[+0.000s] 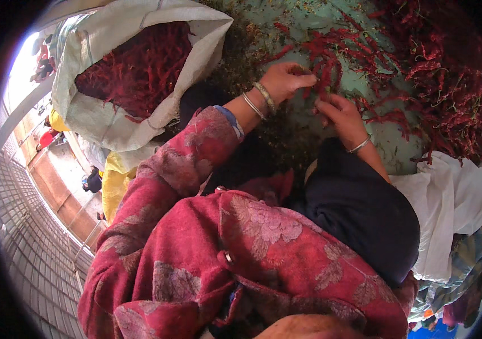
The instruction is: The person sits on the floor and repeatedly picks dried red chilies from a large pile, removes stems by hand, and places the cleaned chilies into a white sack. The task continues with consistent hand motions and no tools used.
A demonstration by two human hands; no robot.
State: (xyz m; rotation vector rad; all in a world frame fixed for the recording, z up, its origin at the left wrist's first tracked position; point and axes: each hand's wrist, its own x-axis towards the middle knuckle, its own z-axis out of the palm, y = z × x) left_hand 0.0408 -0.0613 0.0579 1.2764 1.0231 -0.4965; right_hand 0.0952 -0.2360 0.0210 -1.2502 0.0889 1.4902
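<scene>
My left hand (pixel 285 82), with bangles at its wrist, reaches over the pale green ground, thumb and fingers closed in a pinch. What it pinches, if anything, is too small to make out. Facing it from the right, my right hand (pixel 342 116) has its fingertips closed at the near end of a dried red chili pepper (pixel 325 82). That pepper lies in the narrow gap between both hands, close to the left fingertips. Loose dried red chili peppers (pixel 359 56) are scattered just beyond my hands.
At the far left stands an open white woven sack (pixel 204 42) of dried red chilies. A big heap of chilies with stems (pixel 450 85) spreads at the right. White cloth (pixel 444 192) lies by my right knee. Metal mesh (pixel 32 254) runs along the left.
</scene>
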